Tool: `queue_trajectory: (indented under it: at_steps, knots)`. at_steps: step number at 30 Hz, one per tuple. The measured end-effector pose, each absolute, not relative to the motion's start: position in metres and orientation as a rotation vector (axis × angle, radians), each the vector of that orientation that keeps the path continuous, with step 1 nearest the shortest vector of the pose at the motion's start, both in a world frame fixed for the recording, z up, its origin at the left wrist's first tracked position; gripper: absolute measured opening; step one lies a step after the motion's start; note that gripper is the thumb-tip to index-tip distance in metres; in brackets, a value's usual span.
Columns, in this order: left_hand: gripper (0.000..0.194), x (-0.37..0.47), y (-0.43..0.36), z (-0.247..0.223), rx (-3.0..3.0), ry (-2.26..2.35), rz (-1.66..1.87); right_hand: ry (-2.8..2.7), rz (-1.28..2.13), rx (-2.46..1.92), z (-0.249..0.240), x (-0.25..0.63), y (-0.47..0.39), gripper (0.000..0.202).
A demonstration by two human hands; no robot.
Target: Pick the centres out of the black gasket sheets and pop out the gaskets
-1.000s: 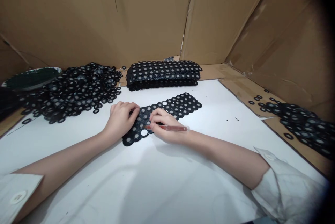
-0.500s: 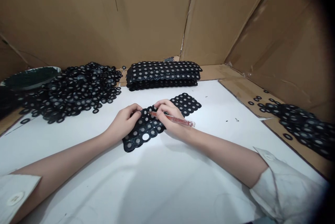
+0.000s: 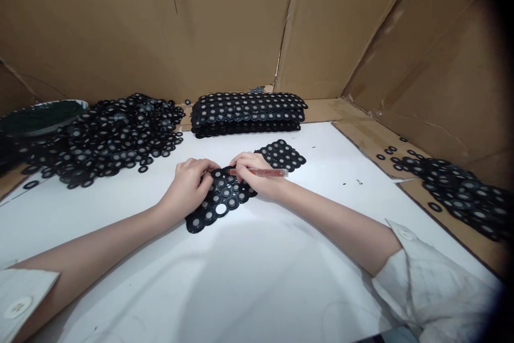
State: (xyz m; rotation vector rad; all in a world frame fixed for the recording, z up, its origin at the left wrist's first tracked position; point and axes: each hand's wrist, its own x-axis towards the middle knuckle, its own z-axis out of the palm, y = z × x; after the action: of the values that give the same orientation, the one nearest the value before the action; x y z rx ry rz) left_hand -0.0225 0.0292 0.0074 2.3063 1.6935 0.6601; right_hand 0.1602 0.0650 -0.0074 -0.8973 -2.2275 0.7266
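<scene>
A black sheet of joined rings (image 3: 227,193) lies slantwise on the white table top, one of its lower holes showing bright white. My left hand (image 3: 193,180) pinches the sheet's upper left edge between thumb and fingers. Across from it, my right hand (image 3: 255,172) is closed around a reddish, see-through pen-like tool (image 3: 269,173), held nearly level with its tip at the sheet's upper edge. The fingertips of both hands are close together there. Part of the sheet is hidden under my right hand, and its far end shows beyond.
Behind the hands is a stack of black ring sheets (image 3: 249,110). A heap of loose black rings (image 3: 120,134) and a bowl of dark material (image 3: 48,117) stand at the left. More rings (image 3: 466,193) lie on cardboard at the right. Cardboard walls (image 3: 225,22) rise behind.
The tool has turned from a slant to nearly level as my right hand shifted slightly. My left fingers have moved a little on the sheet's edge. The whole view has shifted slightly.
</scene>
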Motion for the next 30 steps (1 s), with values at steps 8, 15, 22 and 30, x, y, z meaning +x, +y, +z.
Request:
queue_trajectory:
  at_steps: [8,15,22,30]
  knots:
    - [0.020,-0.022,0.029,0.005,2.253,1.708,0.679,-2.382,0.538,-0.898,-0.001,0.157,0.059,0.027]
    - [0.025,-0.014,0.022,0.012,2.017,1.699,0.674,-2.466,0.246,-0.926,-0.002,0.151,0.051,0.025]
    - [0.020,-0.016,0.020,0.010,2.103,1.697,0.612,-2.387,0.546,-1.046,0.004,0.151,0.059,0.030]
    - [0.017,-0.022,0.031,0.007,1.955,1.470,0.635,-2.333,0.849,-0.894,0.007,0.167,0.067,0.032]
